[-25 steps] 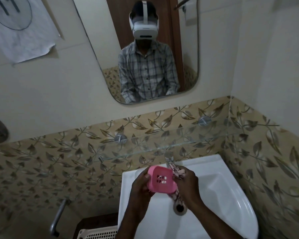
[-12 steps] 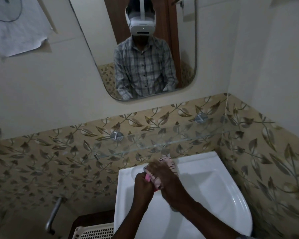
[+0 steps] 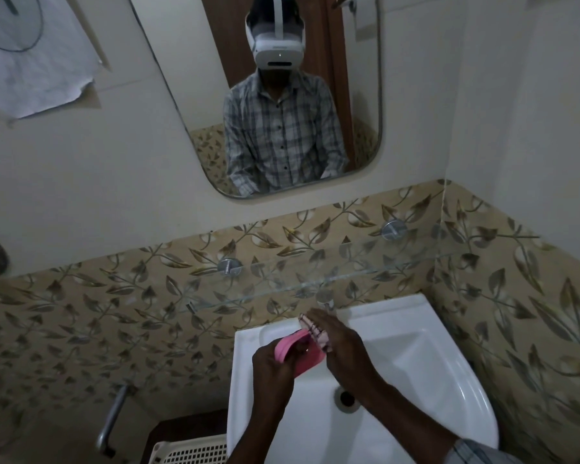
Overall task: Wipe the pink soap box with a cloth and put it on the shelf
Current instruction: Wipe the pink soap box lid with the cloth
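Over the white sink [image 3: 416, 356] my left hand [image 3: 272, 366] grips the pink soap box [image 3: 288, 346] by its left edge, tilted on its side. My right hand [image 3: 344, 349] presses a pink striped cloth [image 3: 315, 331] against the box's right side, and the hand hides most of the cloth. A glass shelf [image 3: 315, 279] runs along the leaf-patterned tiles just above the sink, held by two round metal brackets [image 3: 229, 265].
A mirror [image 3: 282, 95] hangs above the shelf and reflects a person in a checked shirt. The sink drain [image 3: 347, 398] lies below my right wrist. A cream plastic basket [image 3: 188, 452] and a metal pipe [image 3: 111, 416] sit at the lower left. The right wall is close.
The soap box has turned from facing me to edge-on in my left hand. My right hand with the cloth has slid across it to its right side.
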A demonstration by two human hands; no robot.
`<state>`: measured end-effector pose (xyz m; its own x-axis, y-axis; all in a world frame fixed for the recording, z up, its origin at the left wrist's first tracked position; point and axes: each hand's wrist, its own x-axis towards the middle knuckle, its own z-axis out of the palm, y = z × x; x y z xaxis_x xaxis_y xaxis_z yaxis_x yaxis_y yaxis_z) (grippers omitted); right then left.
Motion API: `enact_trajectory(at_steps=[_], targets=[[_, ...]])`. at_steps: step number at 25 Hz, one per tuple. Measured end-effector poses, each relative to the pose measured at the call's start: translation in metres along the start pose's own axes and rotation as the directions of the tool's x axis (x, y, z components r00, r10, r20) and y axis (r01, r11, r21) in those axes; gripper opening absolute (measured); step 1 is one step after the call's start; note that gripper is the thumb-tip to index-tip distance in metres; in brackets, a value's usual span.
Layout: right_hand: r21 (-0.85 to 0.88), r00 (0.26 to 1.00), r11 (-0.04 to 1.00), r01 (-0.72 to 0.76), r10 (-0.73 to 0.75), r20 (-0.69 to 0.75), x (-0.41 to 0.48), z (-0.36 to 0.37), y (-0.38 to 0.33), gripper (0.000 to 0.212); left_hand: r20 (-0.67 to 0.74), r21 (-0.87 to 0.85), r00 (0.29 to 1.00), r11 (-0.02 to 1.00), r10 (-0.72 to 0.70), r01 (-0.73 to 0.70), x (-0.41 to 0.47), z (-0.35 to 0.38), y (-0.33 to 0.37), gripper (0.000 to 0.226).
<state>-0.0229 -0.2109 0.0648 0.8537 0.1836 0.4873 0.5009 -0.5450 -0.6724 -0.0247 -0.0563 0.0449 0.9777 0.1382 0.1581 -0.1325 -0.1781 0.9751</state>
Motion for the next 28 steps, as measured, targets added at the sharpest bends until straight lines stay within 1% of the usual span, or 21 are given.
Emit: enact_trajectory(at_steps=[3, 4, 5, 6, 7, 8, 9, 10, 12, 13, 14, 16, 17, 19, 21, 22, 23, 25, 26, 27, 28], targets=[[-0.122, 0.969, 0.961, 0.248, -0.246, 0.034, -0.008, 0.013, -0.007, 0.061, 0.012, 0.028, 1.000, 1.000, 0.008, -0.009, 0.000, 0.003, -0.001, 0.016], [-0.093, 0.978, 0.974, 0.207, -0.207, 0.011, -0.008, 0.013, -0.004, 0.054, 0.015, -0.001, 1.000, 1.000, 0.013, -0.013, -0.002, 0.003, -0.001, 0.017], [-0.023, 0.998, 0.999, 0.044, -0.045, -0.036, -0.005, 0.009, 0.000, 0.046, -0.007, -0.044, 1.000, 0.999, 0.010, -0.011, -0.006, 0.003, -0.001, 0.019], [0.094, 0.985, 0.984, -0.152, 0.159, -0.065, -0.002, 0.004, 0.003, 0.040, -0.047, -0.068, 0.999, 0.998, 0.008, -0.011, -0.009, 0.004, 0.002, 0.020], [0.198, 0.946, 0.932, -0.305, 0.321, -0.053, 0.000, 0.002, 0.011, 0.037, -0.085, -0.068, 0.996, 0.998, 0.012, -0.018, -0.012, 0.005, 0.006, 0.019], [0.264, 0.914, 0.888, -0.377, 0.402, -0.048, 0.001, 0.003, 0.015, 0.034, -0.103, -0.057, 0.995, 0.998, 0.019, -0.025, -0.012, 0.007, 0.011, 0.019], [0.287, 0.902, 0.873, -0.395, 0.428, -0.062, 0.002, 0.004, 0.015, 0.032, -0.078, -0.047, 0.997, 0.999, 0.020, -0.024, -0.012, 0.009, 0.015, 0.021], [0.294, 0.894, 0.869, -0.397, 0.439, -0.087, 0.003, 0.005, 0.014, 0.032, -0.006, -0.045, 1.000, 0.999, 0.013, -0.014, -0.012, 0.010, 0.019, 0.024], [0.225, 0.913, 0.913, -0.341, 0.378, -0.151, 0.006, 0.001, 0.013, 0.035, 0.221, -0.039, 0.974, 0.997, -0.058, 0.069, -0.009, 0.005, 0.027, 0.033], [0.169, 0.936, 0.943, -0.286, 0.313, -0.163, 0.008, -0.001, 0.015, 0.037, 0.309, 0.021, 0.944, 0.993, -0.114, 0.113, -0.004, 0.003, 0.031, 0.033], [0.110, 0.957, 0.969, -0.220, 0.236, -0.170, 0.010, -0.003, 0.017, 0.038, 0.335, 0.143, 0.928, 0.982, -0.164, 0.122, 0.002, 0.004, 0.034, 0.026], [0.018, 0.983, 0.993, -0.113, 0.115, -0.144, 0.012, -0.002, 0.015, 0.041, 0.251, 0.400, 0.947, 0.912, -0.202, 0.089, 0.012, 0.014, 0.040, 0.010], [-0.012, 0.986, 0.997, -0.076, 0.073, -0.148, 0.011, 0.001, 0.009, 0.042, 0.194, 0.446, 0.963, 0.891, -0.186, 0.083, 0.014, 0.020, 0.041, 0.009], [-0.063, 0.986, 0.998, 0.005, -0.015, -0.167, 0.008, 0.004, 0.001, 0.045, 0.124, 0.439, 0.982, 0.895, -0.142, 0.074, 0.013, 0.026, 0.039, 0.008], [-0.147, 0.981, 0.974, 0.171, -0.182, -0.072, 0.007, 0.000, 0.004, 0.048, 0.112, 0.420, 0.986, 0.905, -0.127, 0.068, 0.012, 0.022, 0.031, 0.013], [-0.124, 0.981, 0.975, 0.187, -0.192, -0.029, 0.006, -0.006, 0.006, 0.051, 0.123, 0.422, 0.985, 0.905, -0.121, 0.058, 0.011, 0.021, 0.026, 0.016], [-0.049, 0.990, 0.990, 0.136, -0.137, -0.017, 0.005, -0.008, 0.006, 0.053, 0.124, 0.438, 0.986, 0.898, -0.114, 0.048, 0.011, 0.019, 0.023, 0.017], [-0.007, 0.996, 1.000, 0.025, -0.025, -0.085, 0.000, -0.002, 0.003, 0.050, 0.095, 0.435, 0.989, 0.898, -0.112, 0.060, 0.010, 0.021, 0.022, 0.014], [-0.051, 0.991, 0.998, 0.048, -0.054, -0.123, -0.003, 0.002, -0.001, 0.047, 0.091, 0.411, 0.989, 0.909, -0.112, 0.065, 0.009, 0.022, 0.021, 0.015], [-0.090, 0.987, 0.991, 0.100, -0.110, -0.117, -0.004, 0.007, -0.001, 0.045, 0.094, 0.388, 0.989, 0.919, -0.112, 0.067, 0.008, 0.025, 0.021, 0.017], [-0.083, 0.990, 0.992, 0.093, -0.101, -0.097, -0.006, 0.009, 0.001, 0.042, 0.092, 0.380, 0.990, 0.922, -0.112, 0.069, 0.005, 0.025, 0.021, 0.021]])
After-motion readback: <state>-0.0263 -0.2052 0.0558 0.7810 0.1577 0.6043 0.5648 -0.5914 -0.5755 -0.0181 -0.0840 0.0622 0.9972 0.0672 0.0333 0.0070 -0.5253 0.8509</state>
